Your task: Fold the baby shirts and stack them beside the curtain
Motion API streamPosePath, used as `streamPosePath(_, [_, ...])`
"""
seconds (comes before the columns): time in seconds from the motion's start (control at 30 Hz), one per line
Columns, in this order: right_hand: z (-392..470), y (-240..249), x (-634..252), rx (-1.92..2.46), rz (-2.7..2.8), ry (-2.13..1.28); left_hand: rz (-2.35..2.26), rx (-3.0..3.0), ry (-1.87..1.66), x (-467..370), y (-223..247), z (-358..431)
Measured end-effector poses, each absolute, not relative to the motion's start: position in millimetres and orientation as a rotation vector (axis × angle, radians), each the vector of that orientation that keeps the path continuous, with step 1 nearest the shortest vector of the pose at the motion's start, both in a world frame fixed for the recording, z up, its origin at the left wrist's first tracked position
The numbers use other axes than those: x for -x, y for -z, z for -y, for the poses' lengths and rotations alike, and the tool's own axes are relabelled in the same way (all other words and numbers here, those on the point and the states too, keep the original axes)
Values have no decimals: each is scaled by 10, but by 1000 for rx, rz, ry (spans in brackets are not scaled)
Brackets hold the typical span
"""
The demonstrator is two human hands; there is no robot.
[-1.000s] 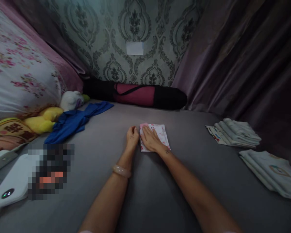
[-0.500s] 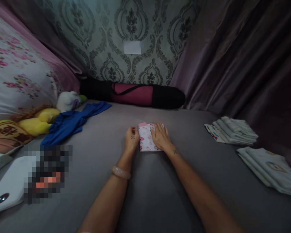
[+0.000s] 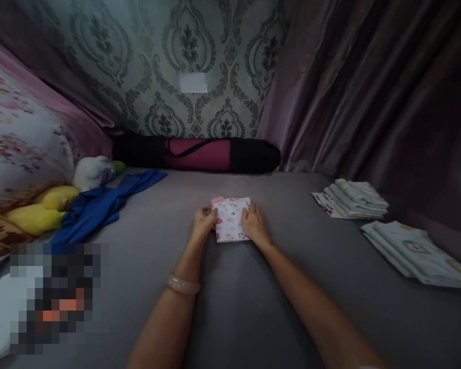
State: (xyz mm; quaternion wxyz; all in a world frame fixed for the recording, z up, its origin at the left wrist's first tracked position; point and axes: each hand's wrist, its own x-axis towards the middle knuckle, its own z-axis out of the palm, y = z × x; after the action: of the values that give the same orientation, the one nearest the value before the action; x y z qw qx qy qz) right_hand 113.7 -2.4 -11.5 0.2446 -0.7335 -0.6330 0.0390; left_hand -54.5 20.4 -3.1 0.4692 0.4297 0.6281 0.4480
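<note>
A small folded garment or cloth (image 3: 232,221), white with pink and red prints and a plain pink edge at its upper left, lies between my hands on the grey sheet (image 3: 230,307). Its exact kind I cannot make out. My left hand (image 3: 204,223) grips the left edge, thumb on top and fingers curled at the side. At the right edge, my right hand (image 3: 255,225) holds it with the thumb over the top; the other fingers are partly hidden beside and under it.
Two piles of folded pale cloths, a farther pile (image 3: 357,200) and a nearer pile (image 3: 418,251), lie at right. Blue cloth (image 3: 100,205), yellow plush (image 3: 42,210) and a white device (image 3: 7,307) beside a pixelated patch are at left. A black-and-maroon long bag (image 3: 195,154) lies along the wall.
My right hand has gone from lying flat on the folded cloth to gripping its right edge. The left thumb now rests over the left edge. The view has turned slightly right.
</note>
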Motion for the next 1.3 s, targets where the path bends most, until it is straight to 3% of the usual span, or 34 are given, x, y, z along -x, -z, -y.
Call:
streamPosePath(0.33, [163,99,-1202,1936,1615,-419,-964,-756,-1076,342,-128,-62])
streamPosePath(0.63, [300,-2,-1272,1595,1265,-819,-902,-900,-968,306,-402,124])
streamPosePath(0.83, [515,-264,-1561,1245,746,-1528,-841,-647,-900,221,-540,222])
streamPosePath(0.93, [629,-321,-1738,1208,545,-1721,-868,-601,-865,86,-549,299])
streamPosePath(1.3, [997,-361,-2217,1217,485,-1562,-872,-677,-747,-228,-374,452])
